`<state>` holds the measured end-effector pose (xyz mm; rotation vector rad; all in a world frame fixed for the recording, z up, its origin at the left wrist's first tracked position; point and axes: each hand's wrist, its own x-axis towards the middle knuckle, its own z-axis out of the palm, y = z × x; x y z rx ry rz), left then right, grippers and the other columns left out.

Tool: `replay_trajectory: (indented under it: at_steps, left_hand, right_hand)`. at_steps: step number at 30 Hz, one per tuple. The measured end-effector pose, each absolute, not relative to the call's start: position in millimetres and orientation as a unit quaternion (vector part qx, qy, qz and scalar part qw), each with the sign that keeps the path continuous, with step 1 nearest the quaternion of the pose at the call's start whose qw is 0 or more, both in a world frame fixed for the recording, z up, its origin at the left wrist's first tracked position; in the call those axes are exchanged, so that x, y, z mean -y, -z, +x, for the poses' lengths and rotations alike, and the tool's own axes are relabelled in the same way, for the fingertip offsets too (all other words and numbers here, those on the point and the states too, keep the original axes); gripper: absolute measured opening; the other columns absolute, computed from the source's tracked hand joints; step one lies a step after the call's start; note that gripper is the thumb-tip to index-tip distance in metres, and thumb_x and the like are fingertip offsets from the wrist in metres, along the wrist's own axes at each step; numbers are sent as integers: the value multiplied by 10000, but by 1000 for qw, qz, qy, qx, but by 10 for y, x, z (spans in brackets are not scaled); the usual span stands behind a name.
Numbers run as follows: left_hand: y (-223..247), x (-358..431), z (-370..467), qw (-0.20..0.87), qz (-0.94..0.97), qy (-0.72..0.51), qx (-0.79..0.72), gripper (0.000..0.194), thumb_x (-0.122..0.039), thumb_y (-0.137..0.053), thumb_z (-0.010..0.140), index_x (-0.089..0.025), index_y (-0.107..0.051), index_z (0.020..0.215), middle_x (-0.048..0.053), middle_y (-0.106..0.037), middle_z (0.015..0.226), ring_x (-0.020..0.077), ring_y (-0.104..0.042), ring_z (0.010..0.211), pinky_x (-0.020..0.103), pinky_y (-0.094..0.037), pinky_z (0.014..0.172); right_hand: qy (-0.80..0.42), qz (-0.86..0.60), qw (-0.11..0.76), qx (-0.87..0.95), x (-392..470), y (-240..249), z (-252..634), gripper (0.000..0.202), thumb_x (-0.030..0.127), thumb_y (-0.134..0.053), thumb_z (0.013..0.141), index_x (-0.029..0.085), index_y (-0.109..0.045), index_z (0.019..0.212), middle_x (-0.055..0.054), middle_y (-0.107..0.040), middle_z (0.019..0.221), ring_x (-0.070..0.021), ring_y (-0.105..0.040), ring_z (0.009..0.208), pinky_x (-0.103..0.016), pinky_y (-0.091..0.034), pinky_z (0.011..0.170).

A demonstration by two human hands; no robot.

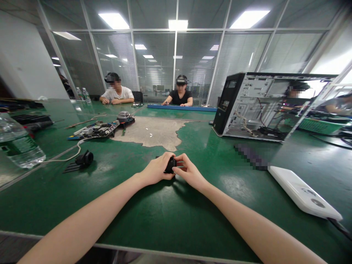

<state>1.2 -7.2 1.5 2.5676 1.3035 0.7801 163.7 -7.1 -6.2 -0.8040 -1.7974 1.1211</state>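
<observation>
Just above the green table, in the middle of the head view, both hands are closed on a small black plastic part [169,165]; its exact kind is not clear. My left hand [158,168] wraps around it from the left and covers much of it. From the right, my right hand [188,169] grips its edge between thumb and fingers. A similar black part with a round ring and flat prongs [84,158] lies on the table to the left, apart from both hands.
An open computer case [233,104] stands at the right. A white power bank [305,192] with a cable lies at the near right. On the left are a water bottle [20,146] and a circuit board [96,130]. Two people sit across the green table [132,223].
</observation>
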Motion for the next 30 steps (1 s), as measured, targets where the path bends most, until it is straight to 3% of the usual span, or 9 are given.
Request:
replay_trajectory:
  at_steps: [6,15,30]
  left_hand:
    - [3,63,7,78,858,-266,-433,537,-297,-583,642,-223,-323,1106,60,-445,1100,214,-509,948,351,-423,772]
    - [-7,68,19,72,858,-261,-435,543,-296,-583,642,-225,-319,1111,60,-452,1089,215,-511,944,351,-422,776]
    - [-8,69,12,62,862,-256,-433,542,-317,-574,651,-213,-307,1112,64,-448,1093,218,-510,941,353,-429,773]
  right_hand:
    - [-438,-325,434,718,62,69,1637,132,271,-493,751,204,-426,844,2,-497,860,-131,-534,827,-278,-468,696]
    - [-441,-354,426,706,27,97,1626,240,277,-518,734,195,-429,941,-39,-496,956,-142,-530,856,-299,-471,699]
    - [-467,-319,429,705,37,83,1638,160,280,-508,747,206,-414,853,5,-488,864,-103,-529,739,-275,-456,678]
